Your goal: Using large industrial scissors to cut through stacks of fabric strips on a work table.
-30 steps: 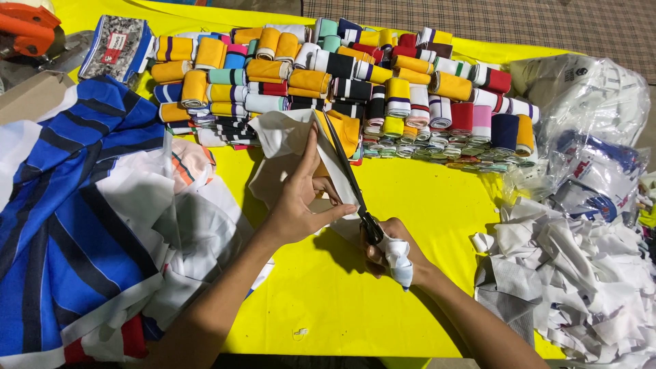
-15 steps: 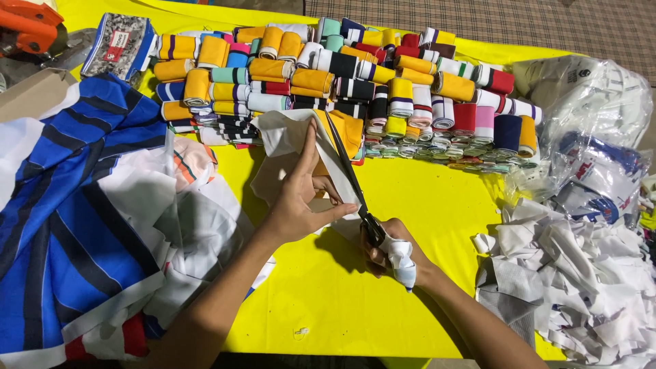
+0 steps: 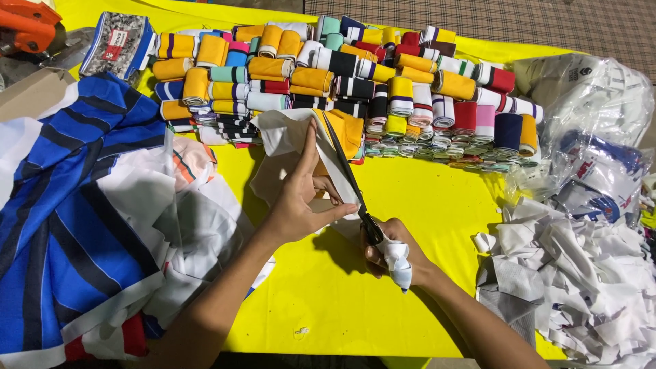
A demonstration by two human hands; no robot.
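Observation:
My left hand point(image 3: 301, 198) pinches a piece of white fabric point(image 3: 287, 140) and holds it up over the yellow table cover point(image 3: 424, 212). My right hand point(image 3: 393, 253) grips black scissors point(image 3: 348, 181) by handles wrapped in white cloth. The long blades point away from me and lie along the edge of the white fabric, close beside my left thumb. An orange-yellow piece of fabric point(image 3: 345, 130) sits just behind the blades.
Rows of rolled striped fabric bands point(image 3: 328, 75) in several colours fill the far side. Blue, white and red striped cloth point(image 3: 75, 205) lies heaped at the left. A pile of white offcuts point(image 3: 574, 280) and clear plastic bags point(image 3: 594, 116) sit at the right.
Both hands and the scissors stay in nearly the same place; the blades have edged slightly along the white fabric.

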